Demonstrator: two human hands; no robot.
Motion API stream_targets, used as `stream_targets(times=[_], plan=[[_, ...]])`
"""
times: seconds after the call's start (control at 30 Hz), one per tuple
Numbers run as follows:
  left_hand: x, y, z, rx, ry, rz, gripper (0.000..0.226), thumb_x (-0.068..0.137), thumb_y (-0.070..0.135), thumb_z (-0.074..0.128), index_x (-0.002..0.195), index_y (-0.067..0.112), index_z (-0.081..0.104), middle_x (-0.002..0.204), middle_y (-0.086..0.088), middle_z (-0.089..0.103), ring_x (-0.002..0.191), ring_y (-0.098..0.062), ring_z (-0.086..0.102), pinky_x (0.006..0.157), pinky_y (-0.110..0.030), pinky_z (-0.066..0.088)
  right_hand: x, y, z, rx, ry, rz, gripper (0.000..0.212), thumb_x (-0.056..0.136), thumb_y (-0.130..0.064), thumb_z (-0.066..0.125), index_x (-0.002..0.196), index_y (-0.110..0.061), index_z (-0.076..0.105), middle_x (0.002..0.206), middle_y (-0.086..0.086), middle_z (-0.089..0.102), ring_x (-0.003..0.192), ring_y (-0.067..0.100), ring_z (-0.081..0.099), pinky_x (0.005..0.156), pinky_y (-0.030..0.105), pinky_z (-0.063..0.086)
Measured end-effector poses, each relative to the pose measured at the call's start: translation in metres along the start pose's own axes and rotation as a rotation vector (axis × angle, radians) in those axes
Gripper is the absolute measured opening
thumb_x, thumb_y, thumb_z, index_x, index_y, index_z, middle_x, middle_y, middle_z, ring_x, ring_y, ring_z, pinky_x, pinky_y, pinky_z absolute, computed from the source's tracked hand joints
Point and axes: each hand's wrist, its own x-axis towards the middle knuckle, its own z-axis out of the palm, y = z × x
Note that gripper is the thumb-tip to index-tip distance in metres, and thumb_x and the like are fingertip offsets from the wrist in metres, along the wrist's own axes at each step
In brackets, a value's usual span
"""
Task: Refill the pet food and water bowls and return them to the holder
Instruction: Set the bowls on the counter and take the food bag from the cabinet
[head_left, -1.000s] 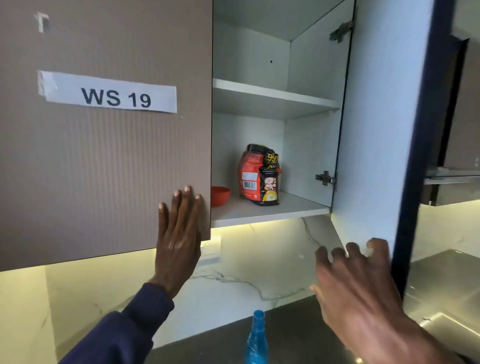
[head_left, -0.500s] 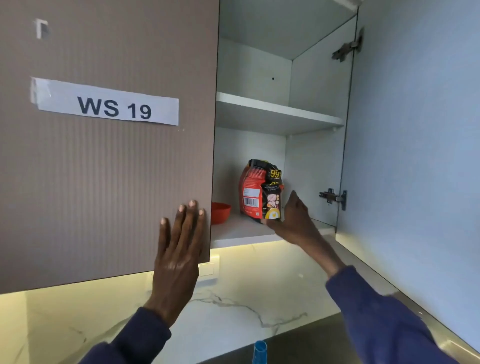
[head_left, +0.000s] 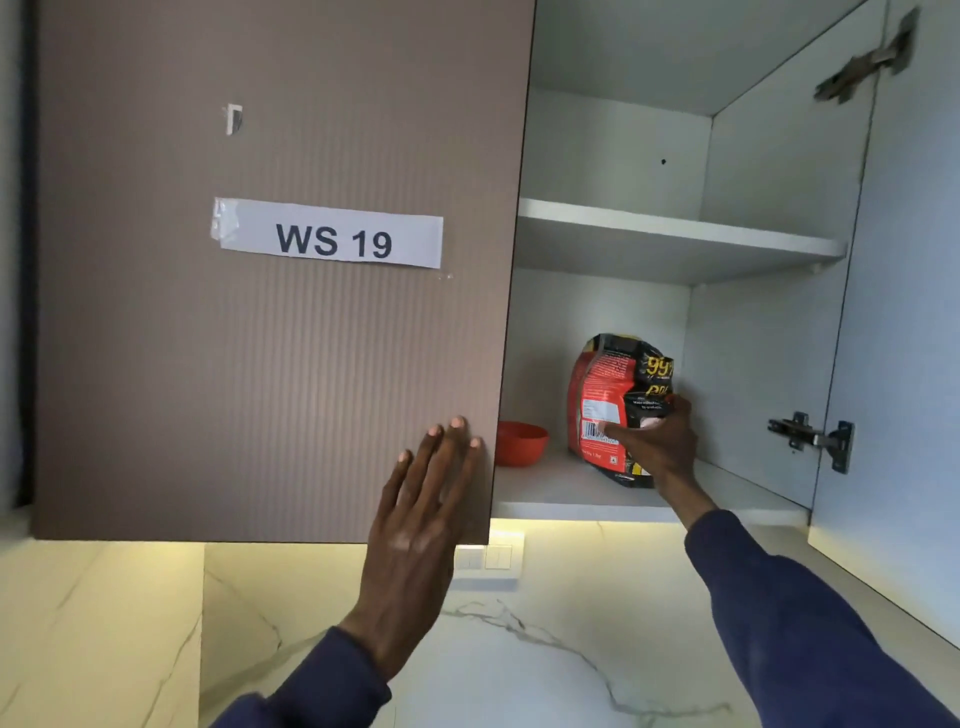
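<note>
My right hand (head_left: 655, 441) has just closed around the food bag (head_left: 618, 400) on the lower shelf (head_left: 561, 493), left hand (head_left: 421, 514) flat and open against the shut door (head_left: 270, 364), so I'd lift next.

Head camera looks up, close, into an open wall cabinet (head_left: 613, 145).

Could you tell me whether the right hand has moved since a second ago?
Yes. The right hand rose from below the cabinet onto the red food bag on the lower shelf.

Red-black bag (head_left: 613, 405), red bowl (head_left: 521, 442)
</note>
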Motion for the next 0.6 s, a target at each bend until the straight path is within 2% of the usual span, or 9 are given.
stream_targets(times=[0.07, 0.13, 0.2, 0.27, 0.33, 0.4, 0.43, 0.5, 0.6], plan=[[-0.004, 0.004, -0.002, -0.072, 0.010, -0.008, 0.090, 0.072, -0.018, 0.072, 0.153, 0.004, 0.039, 0.163, -0.016, 0.035, 0.152, -0.036, 0.033, 0.114, -0.055, 0.043, -0.011, 0.000, -0.014, 0.093, -0.033, -0.027, 0.093, 0.052, -0.030, 0.101, 0.131, -0.019, 0.052, 0.120, 0.002, 0.070, 0.102, 0.023, 0.069, 0.089, 0.035, 0.057], [-0.007, 0.011, -0.003, -0.256, 0.056, -0.055, 0.069, 0.083, -0.005, 0.074, 0.147, 0.005, 0.052, 0.152, -0.012, 0.052, 0.140, -0.033, 0.051, 0.105, -0.051, 0.052, -0.027, -0.005, -0.032, 0.189, -0.092, -0.063, 0.084, 0.052, -0.030, 0.101, 0.124, -0.025, 0.057, 0.111, -0.011, 0.072, 0.097, 0.013, 0.072, 0.078, 0.029, 0.059], [-0.005, 0.022, -0.009, -0.529, 0.076, -0.193, 0.049, 0.095, 0.015, 0.069, 0.142, 0.015, 0.058, 0.143, 0.000, 0.058, 0.131, -0.018, 0.058, 0.103, -0.043, 0.054, -0.051, -0.015, -0.052, 0.265, -0.154, -0.108, 0.072, 0.052, -0.030, 0.101, 0.111, -0.034, 0.059, 0.100, -0.022, 0.073, 0.091, 0.002, 0.074, 0.066, 0.021, 0.060], [0.003, 0.034, -0.017, -0.796, -0.001, -0.366, 0.046, 0.098, 0.037, 0.063, 0.142, 0.026, 0.056, 0.141, 0.013, 0.058, 0.130, -0.003, 0.055, 0.108, -0.033, 0.050, -0.078, -0.025, -0.070, 0.343, -0.221, -0.142, 0.067, 0.053, -0.029, 0.100, 0.109, -0.034, 0.062, 0.100, -0.019, 0.077, 0.092, 0.002, 0.075, 0.067, 0.022, 0.062], [0.010, 0.044, -0.025, -1.016, -0.102, -0.477, 0.047, 0.097, 0.049, 0.053, 0.142, 0.034, 0.055, 0.141, 0.020, 0.059, 0.130, 0.003, 0.055, 0.112, -0.032, 0.048, -0.106, -0.031, -0.087, 0.429, -0.286, -0.168, 0.070, 0.054, -0.025, 0.099, 0.115, -0.025, 0.065, 0.106, -0.014, 0.079, 0.095, 0.009, 0.077, 0.069, 0.023, 0.062], [0.014, 0.052, -0.032, -1.211, -0.192, -0.505, 0.042, 0.101, 0.047, 0.040, 0.139, 0.039, 0.056, 0.140, 0.017, 0.062, 0.131, -0.002, 0.058, 0.111, -0.036, 0.047, -0.134, -0.032, -0.100, 0.484, -0.338, -0.194, 0.073, 0.055, -0.023, 0.101, 0.119, -0.020, 0.065, 0.110, -0.008, 0.079, 0.097, 0.015, 0.077, 0.071, 0.025, 0.062], [0.012, 0.054, -0.034, -1.300, -0.224, -0.534, 0.044, 0.102, 0.048, 0.034, 0.140, 0.039, 0.056, 0.140, 0.015, 0.063, 0.131, -0.006, 0.058, 0.112, -0.039, 0.045, -0.149, -0.032, -0.105, 0.506, -0.359, -0.212, 0.069, 0.056, -0.024, 0.098, 0.117, -0.022, 0.067, 0.111, -0.006, 0.079, 0.097, 0.016, 0.077, 0.072, 0.025, 0.062], [0.000, 0.056, -0.038, -1.402, -0.267, -0.633, 0.058, 0.101, 0.052, 0.025, 0.146, 0.030, 0.051, 0.145, 0.007, 0.061, 0.135, -0.016, 0.057, 0.114, -0.045, 0.042, -0.178, -0.028, -0.112, 0.546, -0.386, -0.239, 0.058, 0.058, -0.027, 0.093, 0.111, -0.028, 0.069, 0.110, -0.004, 0.079, 0.097, 0.018, 0.077, 0.073, 0.026, 0.062], [-0.028, 0.059, -0.043, -1.455, -0.325, -0.772, 0.067, 0.105, 0.054, 0.012, 0.150, 0.020, 0.047, 0.149, -0.004, 0.058, 0.138, -0.025, 0.054, 0.114, -0.044, 0.041, -0.221, -0.006, -0.110, 0.539, -0.465, -0.218, 0.054, 0.061, -0.026, 0.093, 0.109, -0.018, 0.071, 0.106, -0.001, 0.080, 0.096, 0.022, 0.078, 0.077, 0.030, 0.062]])
